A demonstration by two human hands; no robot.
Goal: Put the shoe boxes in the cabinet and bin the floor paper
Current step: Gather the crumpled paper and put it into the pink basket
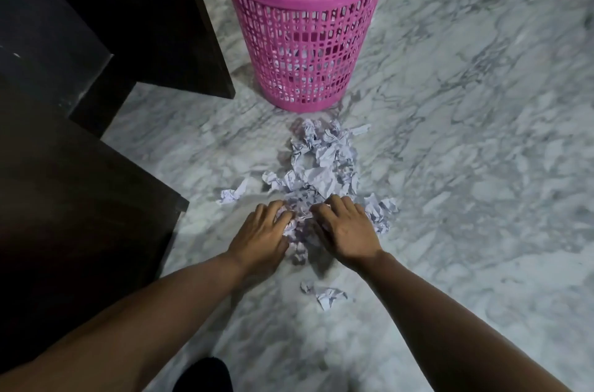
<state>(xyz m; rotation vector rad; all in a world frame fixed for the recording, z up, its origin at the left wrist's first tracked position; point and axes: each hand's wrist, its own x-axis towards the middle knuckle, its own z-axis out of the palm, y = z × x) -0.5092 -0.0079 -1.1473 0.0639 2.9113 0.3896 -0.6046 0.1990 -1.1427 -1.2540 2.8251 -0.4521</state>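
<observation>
A heap of crumpled white paper (pixel 324 166) lies on the marble floor in front of a pink plastic mesh bin (pixel 305 19), which holds a few paper scraps at its bottom. My left hand (pixel 262 232) and my right hand (pixel 345 227) rest palm down on the near end of the heap, fingers curled into the paper between them. Two loose scraps lie apart: one to the left (pixel 233 194) and one nearer to me (pixel 326 293). No shoe box is in view.
Dark wooden furniture (pixel 80 166) fills the left side, with another dark panel (pixel 160 22) reaching back beside the bin. Grey-veined marble floor (pixel 466 166) stretches to the right. A dark shape (pixel 205 375) sits at the bottom edge.
</observation>
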